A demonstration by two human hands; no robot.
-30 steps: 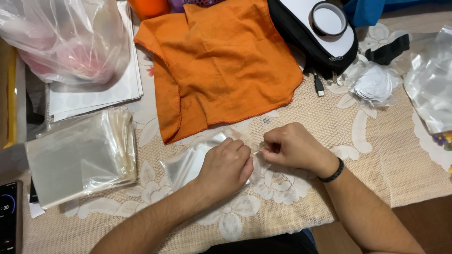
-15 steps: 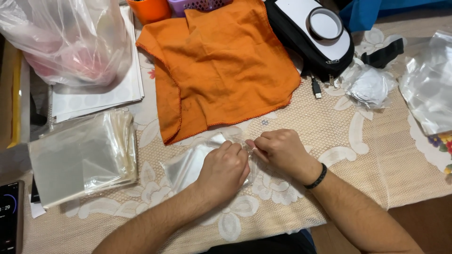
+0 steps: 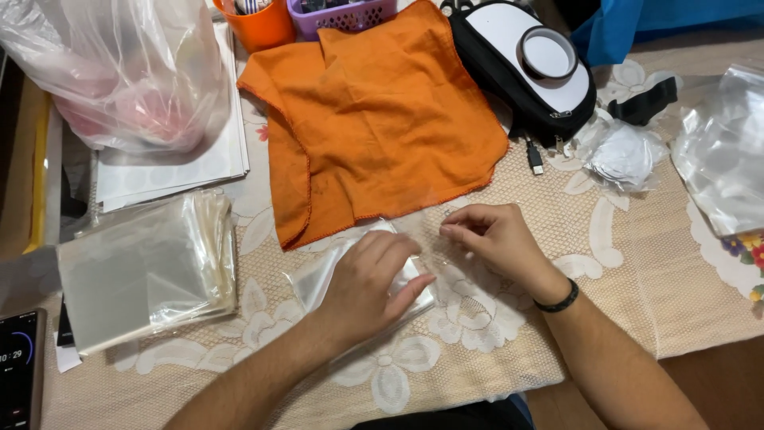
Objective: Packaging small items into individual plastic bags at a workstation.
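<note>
A small clear plastic bag [image 3: 322, 275] lies flat on the lace tablecloth [image 3: 605, 263] in front of me. My left hand [image 3: 370, 283] rests palm down on it, fingers spread and pressing it to the table. Just to the right, my right hand [image 3: 493, 239] pinches something thin and clear at the bag's right end; what it is I cannot make out. A dark band circles my right wrist. An orange cloth [image 3: 374, 119] is spread right behind both hands.
A stack of clear bags [image 3: 143, 271] lies at the left, by a phone [image 3: 20, 366]. Behind it stand a filled plastic sack [image 3: 119, 72] on white papers, an orange cup [image 3: 259, 24] and a purple basket [image 3: 342, 12]. A black-and-white pouch [image 3: 525, 68], crumpled wrap [image 3: 625, 155] and more clear bags [image 3: 724, 151] lie right.
My right hand has drawn away to the right from my left hand. My left hand has flattened onto the clear bag. The camera has tilted, so the table sits lower in view.
</note>
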